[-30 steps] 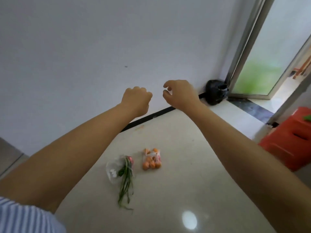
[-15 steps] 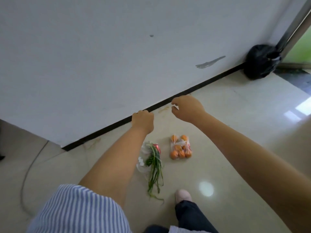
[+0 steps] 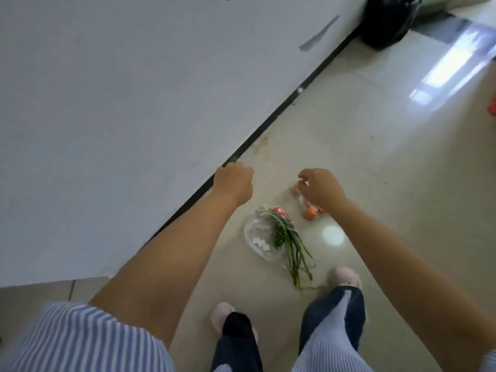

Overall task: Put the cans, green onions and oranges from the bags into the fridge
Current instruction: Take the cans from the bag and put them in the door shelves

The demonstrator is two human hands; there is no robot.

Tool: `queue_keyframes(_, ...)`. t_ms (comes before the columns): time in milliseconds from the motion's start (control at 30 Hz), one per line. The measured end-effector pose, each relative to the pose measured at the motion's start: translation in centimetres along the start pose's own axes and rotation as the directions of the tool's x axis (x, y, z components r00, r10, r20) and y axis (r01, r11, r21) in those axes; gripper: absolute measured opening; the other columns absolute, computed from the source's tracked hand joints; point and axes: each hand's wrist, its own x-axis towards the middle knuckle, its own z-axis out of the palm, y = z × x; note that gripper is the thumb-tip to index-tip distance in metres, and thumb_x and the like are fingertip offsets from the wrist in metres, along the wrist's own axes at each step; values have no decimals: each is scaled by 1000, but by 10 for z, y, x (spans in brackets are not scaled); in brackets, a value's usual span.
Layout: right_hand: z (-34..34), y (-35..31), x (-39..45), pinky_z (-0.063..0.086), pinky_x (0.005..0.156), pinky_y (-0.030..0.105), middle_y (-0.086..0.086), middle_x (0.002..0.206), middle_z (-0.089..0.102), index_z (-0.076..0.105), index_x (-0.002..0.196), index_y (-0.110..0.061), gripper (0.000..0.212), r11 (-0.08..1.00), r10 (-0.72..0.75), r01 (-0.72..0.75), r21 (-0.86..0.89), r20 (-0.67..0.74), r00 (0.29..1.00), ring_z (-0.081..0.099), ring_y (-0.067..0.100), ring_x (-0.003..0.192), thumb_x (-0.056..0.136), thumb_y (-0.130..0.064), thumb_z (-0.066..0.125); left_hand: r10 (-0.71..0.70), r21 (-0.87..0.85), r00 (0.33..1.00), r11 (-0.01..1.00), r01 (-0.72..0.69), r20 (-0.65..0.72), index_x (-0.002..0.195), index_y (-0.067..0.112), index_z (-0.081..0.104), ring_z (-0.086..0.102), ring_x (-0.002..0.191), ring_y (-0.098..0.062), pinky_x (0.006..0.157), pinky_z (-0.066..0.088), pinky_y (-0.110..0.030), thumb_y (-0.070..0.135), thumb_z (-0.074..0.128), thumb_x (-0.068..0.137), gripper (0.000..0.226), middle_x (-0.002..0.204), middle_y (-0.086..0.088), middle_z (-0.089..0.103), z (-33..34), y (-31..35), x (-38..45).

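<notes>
A clear plastic bag (image 3: 259,238) lies on the pale floor with green onions (image 3: 291,244) spilling out toward my feet and a red can (image 3: 280,211) at its far end. A second bag of oranges (image 3: 310,212) lies just right of it, mostly hidden behind my right hand. My left hand (image 3: 234,181) hangs above the floor near the wall's black skirting, fingers curled into a fist and holding nothing. My right hand (image 3: 319,189) hovers over the orange bag with fingers curled; I cannot tell whether it touches the bag.
A white wall (image 3: 120,103) with a black skirting strip runs diagonally on the left. A black bag (image 3: 386,20) sits in the far corner by a doorway. My two slippered feet (image 3: 346,276) stand right behind the bags. A red object shows at the right edge.
The view has tilted down and come closer to the bags. Both hands have dropped toward the floor, the right one now covering the orange bag.
</notes>
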Motion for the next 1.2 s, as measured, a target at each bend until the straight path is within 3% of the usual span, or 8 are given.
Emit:
queue_keyframes(100,43,-3,-26,44,80,32,19,114,63,60,115,-4,31,988,148,-149,39,16,989,57,33,106,90,-17,46,102,14,994,995,-103,44,121,5,54,50,115,-33,91,43,-38,11,38,94,32,125,-15,53,18,-25,3)
queue_keyframes(333,104,16,-64,46,89,35,17,115,65,62,112,-1,30,892,424,-435,119,109,899,58,31,107,91,-16,46,281,59,949,955,-292,143,122,6,53,52,114,-31,91,43,-38,12,38,94,32,125,-14,55,56,-27,22)
queue_keyframes(467,137,30,-61,47,84,34,19,110,67,64,107,1,29,826,515,-535,180,146,845,60,33,101,90,-13,45,341,64,916,931,-361,210,127,8,50,52,116,-31,91,44,-38,14,39,95,35,127,-13,54,86,-24,38)
queue_keyframes(700,205,35,-39,35,64,28,21,100,67,65,96,3,26,720,629,-631,288,113,769,61,32,92,90,-14,47,457,92,835,859,-504,308,127,9,52,54,114,-29,93,46,-37,15,41,94,34,125,-11,56,140,-28,90)
queue_keyframes(900,289,57,9,34,66,28,19,98,67,65,95,2,24,648,716,-677,347,23,697,60,31,94,88,-14,48,542,92,778,799,-594,318,125,10,52,54,113,-29,89,48,-35,17,42,94,33,124,-10,57,232,-27,146)
queue_keyframes(1033,371,91,55,31,65,28,10,73,50,56,79,-5,15,644,727,-674,362,-15,687,51,27,82,87,-16,50,533,74,781,809,-583,326,127,11,51,52,117,-28,88,47,-36,21,43,94,35,128,-9,55,332,-26,188)
queue_keyframes(1133,445,121,89,40,86,35,19,103,60,60,100,0,23,676,711,-665,318,-42,702,52,29,103,89,-19,50,516,-6,805,843,-538,292,126,9,49,52,117,-29,86,47,-37,22,46,93,36,127,-13,55,418,-11,212)
queue_keyframes(1200,500,142,108,34,103,34,16,126,53,53,119,0,36,707,691,-658,259,-51,721,45,28,120,91,-23,51,529,-80,802,845,-529,278,130,7,46,49,120,-29,90,45,-37,23,48,93,40,129,-13,53,477,2,222)
